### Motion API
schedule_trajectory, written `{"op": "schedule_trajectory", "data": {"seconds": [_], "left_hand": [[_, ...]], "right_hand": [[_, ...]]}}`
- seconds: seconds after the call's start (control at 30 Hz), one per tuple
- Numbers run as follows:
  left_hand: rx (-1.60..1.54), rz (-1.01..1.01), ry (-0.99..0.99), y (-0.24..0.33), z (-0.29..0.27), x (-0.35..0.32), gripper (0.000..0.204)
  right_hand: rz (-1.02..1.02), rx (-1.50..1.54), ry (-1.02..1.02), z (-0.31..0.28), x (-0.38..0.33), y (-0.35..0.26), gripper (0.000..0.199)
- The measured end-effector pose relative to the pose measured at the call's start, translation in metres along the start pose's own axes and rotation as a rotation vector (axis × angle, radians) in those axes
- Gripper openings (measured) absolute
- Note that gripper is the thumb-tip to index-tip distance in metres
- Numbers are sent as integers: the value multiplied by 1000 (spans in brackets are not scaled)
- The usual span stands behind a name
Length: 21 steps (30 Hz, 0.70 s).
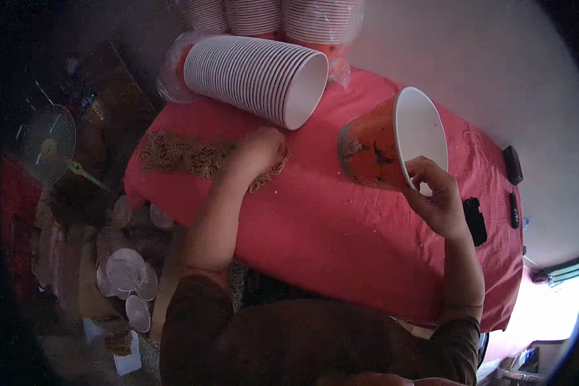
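An orange printed paper tub [372, 147] with a white rim lies tilted on its side, its mouth turned to the right. The thumb and fingers of my right hand [436, 196] pinch the near edge of that rim. Across the table, my left hand [260, 152] is closed on the right end of a row of tan, curly strands [193, 156] that look like dried noodles. Its fingertips are mostly hidden. Just beyond my left hand lies a long nested stack of paper tubs [251, 77], its open mouth facing right.
A red cloth [328, 231] covers the table. More wrapped stacks of tubs [257, 16] stand at the back. A black phone-like object [475, 222], a remote [514, 210] and a dark box [513, 165] lie at the right. Several pale tubs [126, 270] sit lower left.
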<state>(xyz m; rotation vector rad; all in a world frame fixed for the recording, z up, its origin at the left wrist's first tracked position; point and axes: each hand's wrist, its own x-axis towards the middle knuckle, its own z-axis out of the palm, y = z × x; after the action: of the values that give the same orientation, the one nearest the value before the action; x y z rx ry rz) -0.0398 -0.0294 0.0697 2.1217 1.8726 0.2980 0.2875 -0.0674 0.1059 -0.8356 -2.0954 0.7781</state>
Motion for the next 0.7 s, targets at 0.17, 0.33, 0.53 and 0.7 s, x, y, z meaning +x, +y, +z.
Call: {"op": "schedule_trajectory", "data": {"seconds": [0.17,0.33,0.53,0.7], "left_hand": [[-29,-237,-6,5,3,4,16],[-70,130,104,-12,27,14,18],[-132,590,411,56,13,-18,14],[-416,964,232,95,40,-48,10]], "right_hand": [[2,11,5,0,0,-1,31],[22,30,14,2,-1,-2,31],[-15,-15,39,-2,-2,-4,30],[-45,-166,104,-11,-3,-9,31]]}}
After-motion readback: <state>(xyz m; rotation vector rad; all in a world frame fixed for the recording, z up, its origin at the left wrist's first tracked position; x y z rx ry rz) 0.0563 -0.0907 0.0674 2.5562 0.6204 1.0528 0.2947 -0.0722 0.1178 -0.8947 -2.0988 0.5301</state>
